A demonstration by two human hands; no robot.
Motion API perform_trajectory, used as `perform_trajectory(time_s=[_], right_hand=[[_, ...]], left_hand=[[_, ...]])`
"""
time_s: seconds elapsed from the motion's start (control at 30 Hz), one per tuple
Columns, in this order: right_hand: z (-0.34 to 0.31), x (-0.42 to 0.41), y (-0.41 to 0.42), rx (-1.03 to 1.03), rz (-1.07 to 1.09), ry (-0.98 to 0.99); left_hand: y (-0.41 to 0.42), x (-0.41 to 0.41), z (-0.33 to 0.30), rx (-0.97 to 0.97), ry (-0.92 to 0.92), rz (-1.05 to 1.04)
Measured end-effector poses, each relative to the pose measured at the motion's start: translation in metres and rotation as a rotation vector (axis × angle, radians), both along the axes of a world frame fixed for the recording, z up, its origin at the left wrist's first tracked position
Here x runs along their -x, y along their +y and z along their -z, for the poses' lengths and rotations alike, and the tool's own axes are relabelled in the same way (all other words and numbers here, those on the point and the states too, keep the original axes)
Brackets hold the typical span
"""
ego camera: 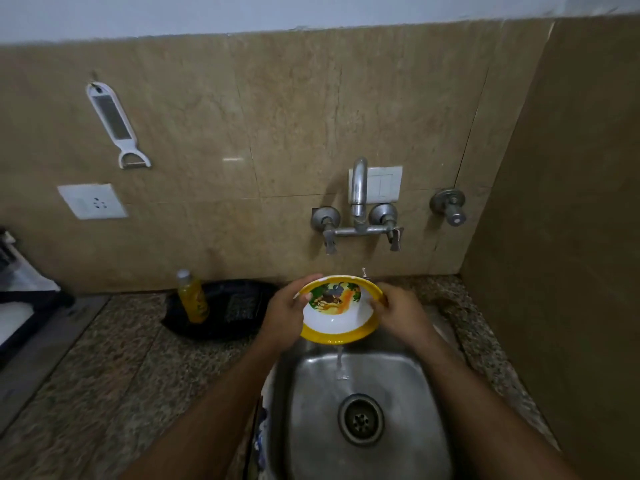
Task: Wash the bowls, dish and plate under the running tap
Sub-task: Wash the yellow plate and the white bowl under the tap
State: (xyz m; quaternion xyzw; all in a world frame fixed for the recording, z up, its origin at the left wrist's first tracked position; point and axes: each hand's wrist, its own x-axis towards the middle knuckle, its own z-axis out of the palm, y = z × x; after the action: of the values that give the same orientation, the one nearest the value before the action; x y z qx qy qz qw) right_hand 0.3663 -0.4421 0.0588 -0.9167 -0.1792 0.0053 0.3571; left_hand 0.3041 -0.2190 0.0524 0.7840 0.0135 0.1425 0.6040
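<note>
view: head cam, wide-angle
faces: fwd + down at sink (363,393), wall tap (360,192)
range: close, arm's reach

A dull brushed-metal sink (367,393), a shiny metal tap (359,192), a speckled stone counter (114,368), glossy stone wall tiles (294,116) and a glossy bowl (341,318) are seen.

Both forearms (207,410) bare, no sleeves or jewellery.
</note>
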Motion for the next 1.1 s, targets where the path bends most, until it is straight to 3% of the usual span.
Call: perform_trajectory(time_s=[0.2,0.53,0.8,1.1], right_hand=[[-0.019,0.026,0.005,0.145,0.021,-0.209],[-0.033,0.057,0.003,0.028,0.054,-0.38],[-0.056,0.076,-0.002,-0.028,0.096,-0.476],[-0.039,0.071,0.002,0.054,0.076,-0.421]], left_hand=[[0.032,0.014,-0.012,-0.42,0.152,0.106],[0.033,0.023,-0.037,-0.646,0.04,0.015],[0.024,0.035,-0.06,-0.709,-0.113,-0.082],[0.022,0.044,-0.049,-0.702,0.013,-0.04]])
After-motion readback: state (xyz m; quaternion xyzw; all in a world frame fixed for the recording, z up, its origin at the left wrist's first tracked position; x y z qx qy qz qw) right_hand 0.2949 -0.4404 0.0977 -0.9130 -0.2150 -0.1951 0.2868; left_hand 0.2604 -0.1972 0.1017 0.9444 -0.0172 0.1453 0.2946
